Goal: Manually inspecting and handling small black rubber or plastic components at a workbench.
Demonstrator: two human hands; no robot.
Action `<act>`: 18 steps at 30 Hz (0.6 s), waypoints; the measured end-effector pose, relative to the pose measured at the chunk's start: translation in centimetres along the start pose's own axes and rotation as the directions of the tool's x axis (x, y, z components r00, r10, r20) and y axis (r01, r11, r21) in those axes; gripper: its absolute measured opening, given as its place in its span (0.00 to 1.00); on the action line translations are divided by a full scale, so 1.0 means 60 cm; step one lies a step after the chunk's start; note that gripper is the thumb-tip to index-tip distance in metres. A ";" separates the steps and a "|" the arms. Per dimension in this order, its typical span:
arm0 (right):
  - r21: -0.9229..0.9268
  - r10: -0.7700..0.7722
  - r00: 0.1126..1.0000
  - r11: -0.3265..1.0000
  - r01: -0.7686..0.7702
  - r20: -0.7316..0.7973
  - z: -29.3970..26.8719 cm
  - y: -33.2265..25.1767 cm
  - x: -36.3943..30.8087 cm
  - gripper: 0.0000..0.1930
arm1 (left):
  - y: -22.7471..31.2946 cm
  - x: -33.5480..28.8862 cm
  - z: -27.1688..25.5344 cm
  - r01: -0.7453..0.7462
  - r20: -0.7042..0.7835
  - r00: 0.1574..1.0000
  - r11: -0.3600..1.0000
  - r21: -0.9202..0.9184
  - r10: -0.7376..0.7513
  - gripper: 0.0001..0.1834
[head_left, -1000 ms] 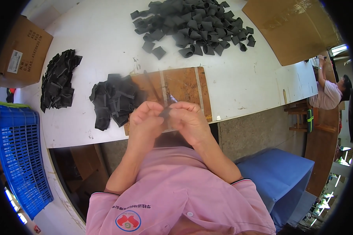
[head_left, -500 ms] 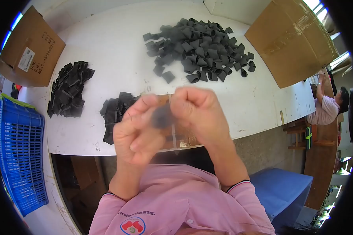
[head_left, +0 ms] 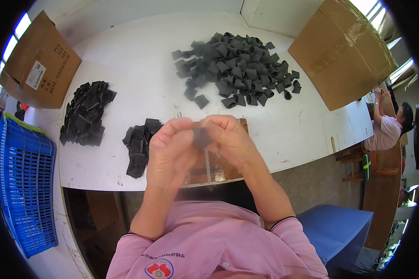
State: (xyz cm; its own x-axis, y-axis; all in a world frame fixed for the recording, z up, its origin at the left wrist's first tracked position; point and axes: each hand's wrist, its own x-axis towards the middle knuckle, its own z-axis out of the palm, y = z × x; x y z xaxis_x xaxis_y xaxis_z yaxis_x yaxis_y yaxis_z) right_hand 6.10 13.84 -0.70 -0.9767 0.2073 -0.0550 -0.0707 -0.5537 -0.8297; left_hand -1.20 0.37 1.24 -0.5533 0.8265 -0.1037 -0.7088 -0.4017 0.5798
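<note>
My left hand [head_left: 169, 146] and my right hand [head_left: 232, 141] are raised close together above the table's front edge. Both pinch a small dark grey fabric piece [head_left: 201, 138] between them. It is blurred by motion, so its exact shape cannot be made out. Just left of my left hand lies a small heap of flat black fabric pieces [head_left: 137, 153], partly covered by that hand. Beneath the hands, a brown cardboard sheet [head_left: 224, 171] with a strip of tape lies at the table edge.
A big pile of dark grey fabric loops [head_left: 239, 69] covers the far middle of the white table [head_left: 139, 60]. Another black heap [head_left: 86, 114] lies left. Cardboard boxes [head_left: 44, 60] [head_left: 344, 53] flank the table. A blue basket [head_left: 30, 186] stands left; a person [head_left: 390, 123] sits far right.
Both hands have shifted slightly right and come closer together around the fabric piece. The left hand's fingers, curled before, are now straighter. The whole view has tilted a little.
</note>
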 end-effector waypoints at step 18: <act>-0.185 -0.157 0.987 0.970 0.160 0.028 -0.014 0.024 -0.001 0.13 | -0.013 -0.005 0.010 -0.122 -0.105 0.979 0.918 0.377 0.174 0.07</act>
State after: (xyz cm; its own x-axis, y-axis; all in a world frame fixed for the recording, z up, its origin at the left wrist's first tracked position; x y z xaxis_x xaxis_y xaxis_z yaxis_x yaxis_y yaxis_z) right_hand 6.23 13.70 -2.32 -0.9587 0.2691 0.0918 -0.1871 -0.3542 -0.9163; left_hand -0.22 0.66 1.33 -0.7107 0.6983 -0.0857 -0.4181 -0.3213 0.8497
